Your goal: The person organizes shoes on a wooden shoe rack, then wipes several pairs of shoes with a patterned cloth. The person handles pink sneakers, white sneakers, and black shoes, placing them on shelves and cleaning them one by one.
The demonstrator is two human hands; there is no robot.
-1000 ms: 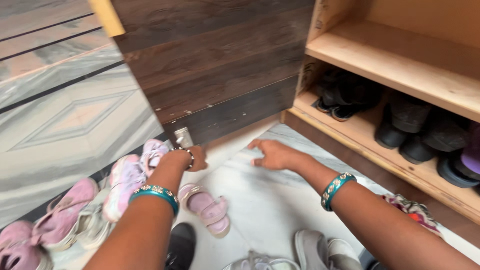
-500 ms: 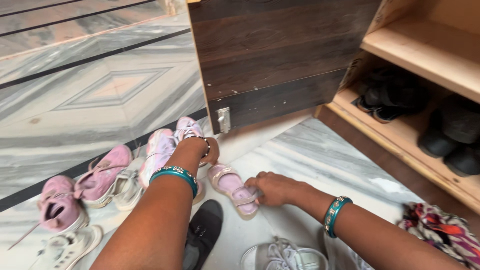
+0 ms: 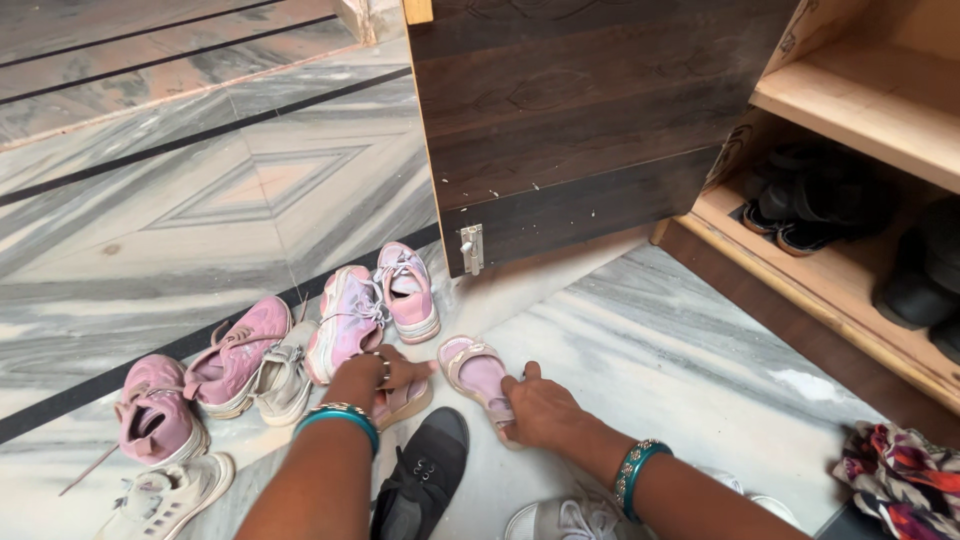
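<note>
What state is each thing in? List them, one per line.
Cabinet door: swung open.
Right sandal: flat on the floor, right hand gripping its heel end.
Left sandal: on the floor, under the left hand.
Pink sneakers: upright, laced, side by side.
Black shoe: upright, untouched.
Lower shelf: holding dark shoes.

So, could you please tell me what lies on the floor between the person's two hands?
In the head view, only bare marble floor lies between the left hand and the right hand; each hand rests on its own pink sandal.
</note>
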